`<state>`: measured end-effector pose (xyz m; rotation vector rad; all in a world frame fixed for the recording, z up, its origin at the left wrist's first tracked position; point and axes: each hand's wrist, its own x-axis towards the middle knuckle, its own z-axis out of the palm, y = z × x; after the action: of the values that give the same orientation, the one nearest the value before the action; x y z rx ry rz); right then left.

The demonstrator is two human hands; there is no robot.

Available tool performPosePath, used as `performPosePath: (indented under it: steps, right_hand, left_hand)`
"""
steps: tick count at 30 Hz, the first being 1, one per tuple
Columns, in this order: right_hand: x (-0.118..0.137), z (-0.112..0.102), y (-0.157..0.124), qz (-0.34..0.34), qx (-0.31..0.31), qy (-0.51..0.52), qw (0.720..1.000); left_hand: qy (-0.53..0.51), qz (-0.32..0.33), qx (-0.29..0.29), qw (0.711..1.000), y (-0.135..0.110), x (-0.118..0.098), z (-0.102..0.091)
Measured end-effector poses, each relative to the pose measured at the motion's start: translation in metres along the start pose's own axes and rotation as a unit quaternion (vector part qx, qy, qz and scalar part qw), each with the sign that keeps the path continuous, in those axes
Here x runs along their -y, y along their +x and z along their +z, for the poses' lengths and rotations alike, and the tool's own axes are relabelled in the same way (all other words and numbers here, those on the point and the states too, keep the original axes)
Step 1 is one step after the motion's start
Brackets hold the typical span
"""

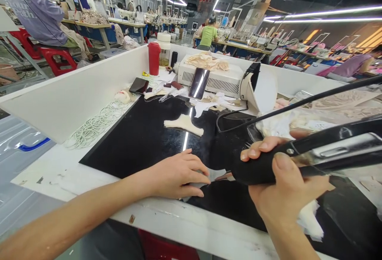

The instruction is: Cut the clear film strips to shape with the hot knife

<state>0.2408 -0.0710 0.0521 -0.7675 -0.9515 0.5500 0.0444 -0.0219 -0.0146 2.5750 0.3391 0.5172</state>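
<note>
My left hand lies palm down on the black work mat, fingers stretched and slightly apart. Beneath it is a small pale grey piece, mostly hidden. In my right hand is a bulky black hand tool with a silver strip and rounded front end. A thin metal tip sticks out of it and meets the pale piece, close to my left fingertips. Farther back on the mat lies a cream, curved fabric piece. White scraps show below my right hand.
A phone leans on a white vented box. A red bottle, a dark phone and tangled green-white cord stand or lie left. A black cable crosses the right side. White panels border the table.
</note>
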Motion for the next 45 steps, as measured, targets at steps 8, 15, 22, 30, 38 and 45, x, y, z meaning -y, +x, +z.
performPosePath:
  steps: [8, 15, 22, 30, 38, 45]
  right_hand:
    - [-0.002, -0.004, 0.000, -0.015, 0.003, -0.004, 1.000]
    - [-0.001, 0.000, -0.001, -0.010, 0.000, -0.023, 1.000]
    - [0.000, -0.012, 0.006, -0.016, -0.049, -0.023, 0.998]
    - [-0.001, -0.015, 0.008, -0.037, -0.048, -0.025, 0.998]
    - [-0.002, -0.016, 0.007, -0.028, -0.039, -0.033, 0.998]
    - [0.001, -0.011, 0.006, -0.027, -0.043, -0.017, 0.999]
  left_hand:
    - [-0.007, -0.007, 0.004, 1.000, 0.001, -0.002, -0.002]
    - [-0.009, -0.010, 0.002, 1.000, 0.001, -0.003, -0.002]
    - [-0.025, -0.029, 0.008, 0.999, 0.000, -0.005, -0.003]
    - [-0.031, -0.024, 0.001, 0.999, -0.001, -0.005, -0.004]
    - [-0.022, -0.023, 0.007, 0.999, 0.000, -0.005, -0.004]
    - [-0.020, -0.010, -0.006, 1.000, -0.001, -0.004, -0.004]
